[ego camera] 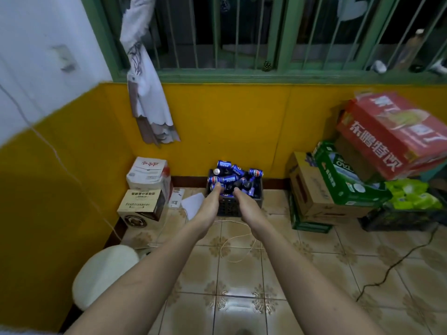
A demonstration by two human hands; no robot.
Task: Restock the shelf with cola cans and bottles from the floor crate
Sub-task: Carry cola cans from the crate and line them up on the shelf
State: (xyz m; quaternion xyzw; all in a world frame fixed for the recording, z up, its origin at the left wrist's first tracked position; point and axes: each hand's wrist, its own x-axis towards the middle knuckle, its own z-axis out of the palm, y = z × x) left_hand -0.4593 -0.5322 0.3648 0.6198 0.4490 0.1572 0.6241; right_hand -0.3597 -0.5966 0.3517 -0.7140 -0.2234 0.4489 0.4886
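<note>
A tiled floor (314,274) is seen, bounded at the back by a yellow wall (229,122) under a green barred window (242,32). At the right, stacked cartons are noted: a red carton (391,131) with Chinese characters, a green carton (346,175) on which "TAO" can be read, and a brown carton (312,187) below. At the left corner a white box (148,172) stands above a box labelled "Franziskaner" (141,204); a white round stool (104,274) lies nearer. Open tiled floor is left between the two stacks.

A dark crate (229,206) is set against the wall between the stacks, heaped with blue Pepsi cans (256,172) and dark bottles (244,183). A white cord (232,250) loops on the tiles before it.

The left hand (210,201) and right hand (246,201) are extended side by side, slightly apart, over the crate's near edge, fingertips reaching the heap. Whether anything is gripped cannot be told.
</note>
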